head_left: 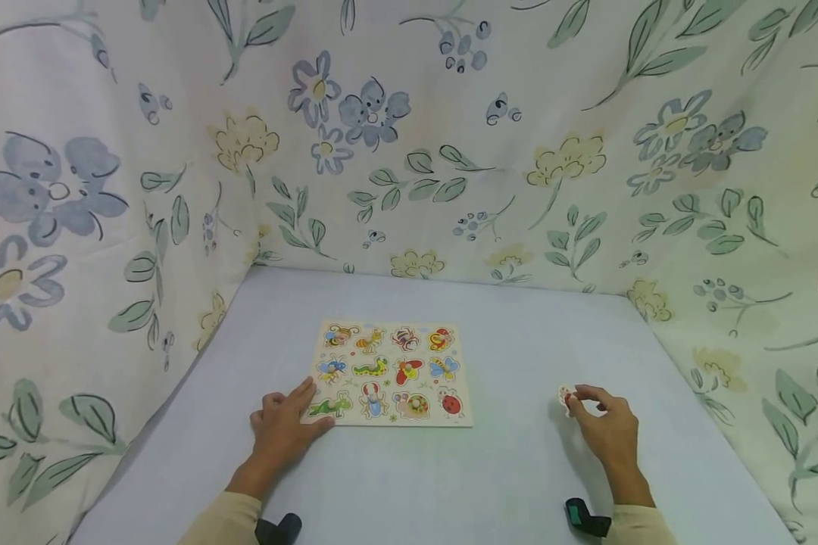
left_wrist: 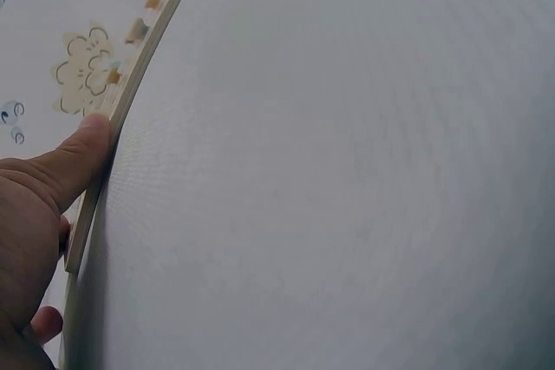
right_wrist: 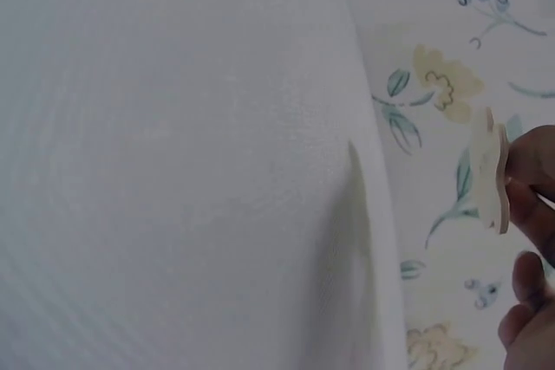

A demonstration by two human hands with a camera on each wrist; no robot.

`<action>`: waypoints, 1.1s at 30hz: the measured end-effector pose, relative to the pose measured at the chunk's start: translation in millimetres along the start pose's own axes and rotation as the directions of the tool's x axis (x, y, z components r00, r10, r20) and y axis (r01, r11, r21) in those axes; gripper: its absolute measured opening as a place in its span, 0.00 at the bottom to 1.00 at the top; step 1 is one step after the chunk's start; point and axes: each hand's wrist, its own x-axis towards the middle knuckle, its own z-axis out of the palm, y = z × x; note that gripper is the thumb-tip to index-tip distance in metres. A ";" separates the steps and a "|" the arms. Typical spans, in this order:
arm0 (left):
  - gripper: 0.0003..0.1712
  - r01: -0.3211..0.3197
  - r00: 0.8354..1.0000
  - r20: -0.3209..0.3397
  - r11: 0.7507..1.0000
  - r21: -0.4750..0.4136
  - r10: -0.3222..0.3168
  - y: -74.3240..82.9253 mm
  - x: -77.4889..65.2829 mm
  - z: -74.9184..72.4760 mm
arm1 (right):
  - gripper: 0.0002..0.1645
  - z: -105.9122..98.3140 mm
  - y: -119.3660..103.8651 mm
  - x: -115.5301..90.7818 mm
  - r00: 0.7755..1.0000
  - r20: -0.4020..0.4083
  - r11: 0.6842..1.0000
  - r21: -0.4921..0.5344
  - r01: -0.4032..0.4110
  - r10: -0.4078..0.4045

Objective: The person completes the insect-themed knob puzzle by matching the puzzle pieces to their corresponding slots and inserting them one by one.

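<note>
A wooden peg puzzle board (head_left: 395, 386) with rows of colourful insect pictures lies flat on the white table. At its lower left corner rests my left hand (head_left: 282, 428), index finger along the left side and thumb on the front edge. The left wrist view shows that thumb (left_wrist: 82, 149) straight against the board's pale edge (left_wrist: 121, 119). Right of the board, my right hand (head_left: 607, 428) pinches a small puzzle piece (head_left: 566, 399) with red on its face, held above the table. In the right wrist view, the piece's plain pale back (right_wrist: 490, 171) shows; its picture is hidden there.
The white table (head_left: 511, 469) is enclosed by floral cloth (head_left: 416, 189) behind and at both sides. Dark straps with small devices (head_left: 586, 518) sit at both wrists. Several knobs (left_wrist: 137, 30) rise from the board in the left wrist view.
</note>
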 end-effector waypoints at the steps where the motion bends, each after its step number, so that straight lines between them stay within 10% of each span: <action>1: 0.49 -0.003 1.000 -0.003 1.000 -0.001 0.003 0.3 -0.4 0.0 | 0.13 0.3 -1.3 -0.5 1.000 -0.003 1.000 0.005 0.008 -0.008; 11: 0.48 -0.003 1.000 -0.007 1.000 -0.009 0.003 -1.1 -1.5 1.4 | 0.15 28.3 37.0 14.3 0.990 -0.043 0.990 0.018 0.138 -0.137; 19: 0.48 -0.005 1.000 -0.010 1.000 -0.030 0.005 -1.0 -1.8 1.8 | 0.12 16.7 -16.5 1.1 0.991 0.006 0.987 0.095 0.131 -0.133; 33: 0.48 0.005 1.000 -0.005 1.000 -0.024 -0.005 -2.3 -0.5 2.8 | 0.10 37.6 -35.0 -3.0 0.973 0.001 0.966 0.118 0.229 -0.231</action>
